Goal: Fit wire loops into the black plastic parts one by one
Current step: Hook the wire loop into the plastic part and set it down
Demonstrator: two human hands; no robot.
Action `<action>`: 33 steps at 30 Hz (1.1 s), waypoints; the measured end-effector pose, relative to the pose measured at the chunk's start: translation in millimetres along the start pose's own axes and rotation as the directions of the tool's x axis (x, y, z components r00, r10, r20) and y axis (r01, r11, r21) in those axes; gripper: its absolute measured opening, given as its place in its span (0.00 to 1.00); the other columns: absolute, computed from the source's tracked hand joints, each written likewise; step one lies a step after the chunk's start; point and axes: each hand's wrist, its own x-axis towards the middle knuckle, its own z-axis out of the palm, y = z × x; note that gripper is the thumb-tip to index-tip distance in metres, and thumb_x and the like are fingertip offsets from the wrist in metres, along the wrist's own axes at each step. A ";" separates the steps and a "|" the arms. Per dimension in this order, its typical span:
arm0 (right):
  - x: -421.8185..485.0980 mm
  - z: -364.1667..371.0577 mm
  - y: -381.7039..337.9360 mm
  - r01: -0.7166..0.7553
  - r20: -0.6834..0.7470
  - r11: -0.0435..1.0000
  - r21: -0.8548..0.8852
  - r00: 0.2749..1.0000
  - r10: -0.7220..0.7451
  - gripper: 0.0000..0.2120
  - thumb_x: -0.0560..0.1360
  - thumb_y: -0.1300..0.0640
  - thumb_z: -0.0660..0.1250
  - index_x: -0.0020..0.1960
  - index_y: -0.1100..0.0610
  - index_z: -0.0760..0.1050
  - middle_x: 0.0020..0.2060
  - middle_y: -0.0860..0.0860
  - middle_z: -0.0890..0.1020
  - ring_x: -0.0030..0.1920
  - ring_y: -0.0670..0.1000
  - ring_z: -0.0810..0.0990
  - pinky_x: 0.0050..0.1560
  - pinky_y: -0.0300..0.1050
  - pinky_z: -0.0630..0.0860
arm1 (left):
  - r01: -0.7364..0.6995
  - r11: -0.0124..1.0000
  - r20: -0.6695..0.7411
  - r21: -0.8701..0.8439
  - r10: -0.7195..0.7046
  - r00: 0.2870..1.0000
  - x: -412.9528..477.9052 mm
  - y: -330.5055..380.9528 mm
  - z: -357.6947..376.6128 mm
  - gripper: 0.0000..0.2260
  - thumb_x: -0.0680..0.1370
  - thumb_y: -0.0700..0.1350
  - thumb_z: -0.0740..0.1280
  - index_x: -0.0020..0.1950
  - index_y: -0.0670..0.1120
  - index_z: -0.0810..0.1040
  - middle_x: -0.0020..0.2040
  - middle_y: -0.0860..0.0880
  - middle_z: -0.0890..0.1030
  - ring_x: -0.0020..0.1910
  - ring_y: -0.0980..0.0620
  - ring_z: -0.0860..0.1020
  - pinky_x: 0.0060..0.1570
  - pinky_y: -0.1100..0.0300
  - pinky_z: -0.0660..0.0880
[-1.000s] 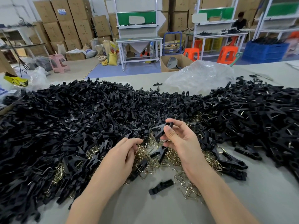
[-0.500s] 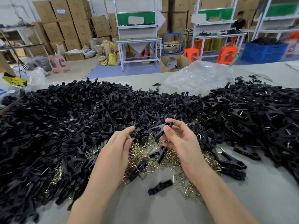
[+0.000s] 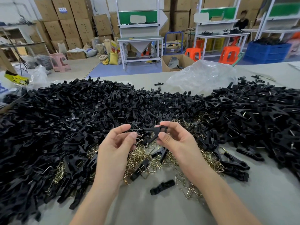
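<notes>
Warehouse floor, cardboard boxes (image 3: 65,21) stacked far left; grey table (image 3: 162,211) in front.

Table: heaps of black plastic parts (image 3: 65,119) to left and right. Brass-coloured wire loops (image 3: 146,158) are piled between them on the near side, likely so both stocks lie within reach.

Right hand (image 3: 175,140): thumb and fingers grip one black part (image 3: 152,129), held level above the loops with its free end turned left.

Left hand (image 3: 116,146): fingertips pinch one wire loop (image 3: 140,135). Its hooked ends are just beside that free end, apparently lined up for fitting.

One loose part (image 3: 162,186) lies nearer, on bare table.
</notes>
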 end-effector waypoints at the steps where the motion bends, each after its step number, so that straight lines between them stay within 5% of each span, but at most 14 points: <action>1: -0.5 0.4 -0.4 -0.001 0.012 1.000 -0.012 1.000 0.001 0.12 0.75 0.62 0.73 0.52 0.45 0.84 0.49 0.52 0.84 0.51 0.51 0.86 0.53 0.40 0.81 | 0.041 0.998 0.028 -0.045 -0.040 0.999 -0.3 -1.7 2.1 0.10 0.77 0.41 0.72 0.57 0.51 0.81 0.41 0.50 0.85 0.38 0.55 0.80 0.49 0.57 0.78; 4: -2.2 2.6 -0.5 -0.017 0.053 0.999 -0.033 0.998 0.018 0.12 0.76 0.63 0.72 0.53 0.46 0.84 0.47 0.50 0.86 0.51 0.51 0.86 0.53 0.40 0.81 | 0.070 0.995 0.054 -0.065 -0.067 0.996 -2.1 -6.7 5.7 0.10 0.77 0.41 0.72 0.56 0.51 0.80 0.39 0.50 0.84 0.38 0.54 0.80 0.52 0.51 0.77; 11: -3.5 4.4 -3.1 -0.025 0.050 1.000 -0.009 0.998 0.025 0.11 0.75 0.61 0.73 0.52 0.47 0.84 0.46 0.49 0.86 0.49 0.52 0.87 0.52 0.39 0.81 | 0.032 0.995 -0.042 -0.091 -0.036 0.998 -1.5 -7.1 4.6 0.06 0.78 0.42 0.72 0.52 0.52 0.80 0.39 0.52 0.84 0.37 0.55 0.80 0.49 0.54 0.77; 18: -4.8 5.2 -0.6 -0.051 0.073 0.998 -0.034 0.996 0.054 0.12 0.76 0.63 0.72 0.53 0.48 0.83 0.48 0.50 0.87 0.50 0.54 0.87 0.57 0.43 0.81 | 0.043 0.996 0.010 -0.084 -0.042 0.999 -7.2 -9.7 9.1 0.06 0.79 0.43 0.71 0.53 0.52 0.80 0.41 0.51 0.84 0.38 0.55 0.80 0.48 0.57 0.76; 26: -3.7 3.9 -1.0 -0.066 0.075 0.997 0.042 0.995 0.063 0.11 0.74 0.62 0.73 0.55 0.52 0.83 0.46 0.50 0.87 0.50 0.54 0.87 0.53 0.40 0.82 | 0.231 0.851 0.060 -0.472 -0.230 0.971 -6.7 -2.4 20.1 0.16 0.68 0.42 0.73 0.55 0.45 0.79 0.43 0.46 0.86 0.34 0.55 0.81 0.36 0.65 0.79; 30: -3.2 3.5 0.2 -0.061 0.089 0.998 0.034 0.994 0.058 0.12 0.76 0.66 0.71 0.56 0.54 0.82 0.44 0.48 0.87 0.49 0.54 0.87 0.50 0.39 0.81 | 0.244 0.832 0.088 -0.498 -0.232 0.969 -8.2 -1.6 22.5 0.17 0.68 0.42 0.72 0.56 0.45 0.79 0.42 0.47 0.86 0.36 0.55 0.83 0.36 0.65 0.79; 33: -2.4 1.3 -0.5 -0.063 0.111 0.995 0.079 0.992 0.054 0.11 0.72 0.61 0.74 0.53 0.51 0.85 0.45 0.51 0.87 0.49 0.54 0.87 0.51 0.39 0.81 | 0.268 0.819 0.153 -0.507 -0.221 0.963 -7.8 1.5 21.5 0.16 0.69 0.41 0.72 0.57 0.44 0.79 0.43 0.45 0.85 0.38 0.53 0.83 0.37 0.64 0.79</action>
